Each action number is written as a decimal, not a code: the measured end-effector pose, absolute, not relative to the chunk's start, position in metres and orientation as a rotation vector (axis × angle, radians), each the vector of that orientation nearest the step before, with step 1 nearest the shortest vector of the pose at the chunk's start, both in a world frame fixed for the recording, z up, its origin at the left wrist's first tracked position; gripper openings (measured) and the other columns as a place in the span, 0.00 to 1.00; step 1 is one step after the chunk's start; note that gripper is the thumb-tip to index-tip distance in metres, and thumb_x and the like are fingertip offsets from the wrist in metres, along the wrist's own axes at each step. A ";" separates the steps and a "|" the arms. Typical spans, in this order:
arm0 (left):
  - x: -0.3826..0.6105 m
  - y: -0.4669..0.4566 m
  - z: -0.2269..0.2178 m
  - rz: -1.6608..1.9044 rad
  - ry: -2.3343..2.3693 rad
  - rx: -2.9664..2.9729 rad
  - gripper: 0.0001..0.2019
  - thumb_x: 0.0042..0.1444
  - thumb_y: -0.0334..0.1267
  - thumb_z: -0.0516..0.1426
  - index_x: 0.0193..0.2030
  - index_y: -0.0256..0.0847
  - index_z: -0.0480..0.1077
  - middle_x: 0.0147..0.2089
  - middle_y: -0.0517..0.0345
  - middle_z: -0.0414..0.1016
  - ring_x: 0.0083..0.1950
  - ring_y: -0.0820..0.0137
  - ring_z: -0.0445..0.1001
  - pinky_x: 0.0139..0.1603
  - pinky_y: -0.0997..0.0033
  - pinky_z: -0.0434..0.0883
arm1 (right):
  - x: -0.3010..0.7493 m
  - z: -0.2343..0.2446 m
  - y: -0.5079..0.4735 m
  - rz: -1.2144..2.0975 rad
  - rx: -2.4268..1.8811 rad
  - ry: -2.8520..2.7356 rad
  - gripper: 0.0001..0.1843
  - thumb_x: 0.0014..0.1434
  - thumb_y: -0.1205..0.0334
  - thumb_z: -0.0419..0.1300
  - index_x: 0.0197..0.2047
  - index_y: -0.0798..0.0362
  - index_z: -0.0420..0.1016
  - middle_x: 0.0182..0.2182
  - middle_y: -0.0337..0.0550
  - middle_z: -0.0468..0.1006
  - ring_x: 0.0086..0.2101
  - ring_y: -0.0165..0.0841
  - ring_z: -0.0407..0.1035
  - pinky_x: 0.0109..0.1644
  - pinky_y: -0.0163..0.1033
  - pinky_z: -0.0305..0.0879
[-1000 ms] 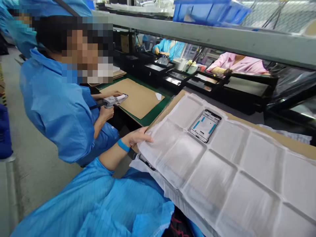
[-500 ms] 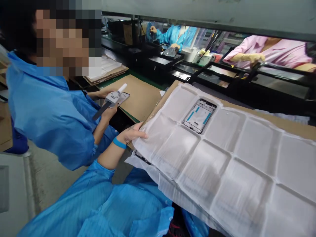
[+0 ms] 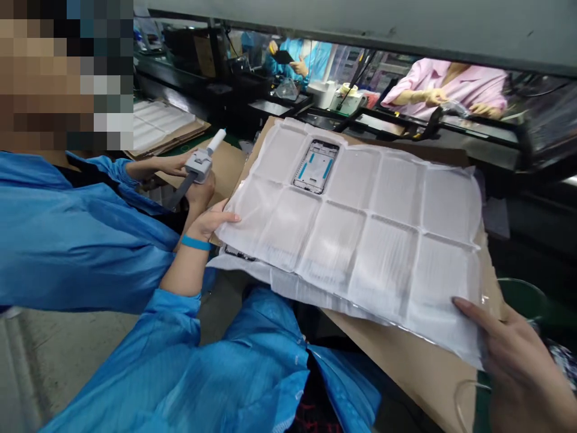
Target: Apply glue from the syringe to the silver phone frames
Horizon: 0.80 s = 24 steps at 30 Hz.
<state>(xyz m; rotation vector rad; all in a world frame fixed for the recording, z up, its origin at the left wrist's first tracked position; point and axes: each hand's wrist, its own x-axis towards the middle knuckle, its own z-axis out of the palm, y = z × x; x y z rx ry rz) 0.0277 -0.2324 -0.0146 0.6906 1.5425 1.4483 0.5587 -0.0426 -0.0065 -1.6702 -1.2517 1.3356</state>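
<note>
Left hand (image 3: 210, 221): clamped on white tray (image 3: 338, 240), left edge.
Right hand (image 3: 516, 346): clamped on its near right corner.
Phone frame (image 3: 316, 166): held in far row, second pocket from left; could be spilled by a tilt.
Lower frame (image 3: 238, 253): half covered; could be scraped by dragging.

Cool white light is falling from above on the white tray (image 3: 401, 189), w/ soft glare patches showing approx. mid-surface. Bkgd is looking bright around the pink sleeve (image 3: 408, 84), but fine detail there is smearing. Space under the cardboard (image 3: 406, 355) is sinking into deep shadow. R hand (image 3: 518, 346) is looking dim & slightly soft; wide-angle lens is stretching the edges, esp. lower R; pixel blocks (image 3: 67, 75) are masking top L.
</note>
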 end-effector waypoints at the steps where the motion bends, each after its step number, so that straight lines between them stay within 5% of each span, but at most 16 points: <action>1: 0.025 -0.228 -0.015 1.457 1.542 0.679 0.42 0.36 0.39 0.77 0.63 0.35 0.78 0.47 0.48 0.88 0.38 0.63 0.82 0.36 0.70 0.79 | 0.554 -0.003 -0.038 1.349 -1.659 -1.227 0.22 0.27 0.59 0.80 0.28 0.37 0.79 0.46 0.55 0.86 0.39 0.44 0.85 0.24 0.32 0.74; 12: 0.003 -0.226 -0.010 1.533 1.564 0.539 0.38 0.36 0.33 0.74 0.60 0.34 0.78 0.39 0.52 0.86 0.33 0.65 0.81 0.37 0.69 0.79 | 0.501 -0.002 0.003 1.458 -1.551 -1.153 0.27 0.17 0.66 0.79 0.29 0.46 0.84 0.32 0.45 0.82 0.29 0.37 0.76 0.24 0.29 0.78; 17: 0.006 -0.235 -0.003 1.585 1.597 0.456 0.37 0.36 0.33 0.73 0.59 0.34 0.78 0.39 0.53 0.87 0.31 0.66 0.81 0.34 0.70 0.79 | 0.493 -0.005 0.019 1.507 -1.472 -1.262 0.24 0.26 0.65 0.82 0.32 0.44 0.86 0.39 0.51 0.85 0.31 0.39 0.77 0.28 0.32 0.80; 24: -0.003 -0.243 0.013 1.611 1.626 0.408 0.31 0.38 0.29 0.70 0.54 0.37 0.76 0.36 0.56 0.86 0.29 0.64 0.83 0.31 0.69 0.81 | 0.461 0.000 0.028 1.493 -1.308 -1.393 0.19 0.36 0.60 0.79 0.34 0.43 0.82 0.37 0.52 0.86 0.31 0.42 0.78 0.29 0.39 0.80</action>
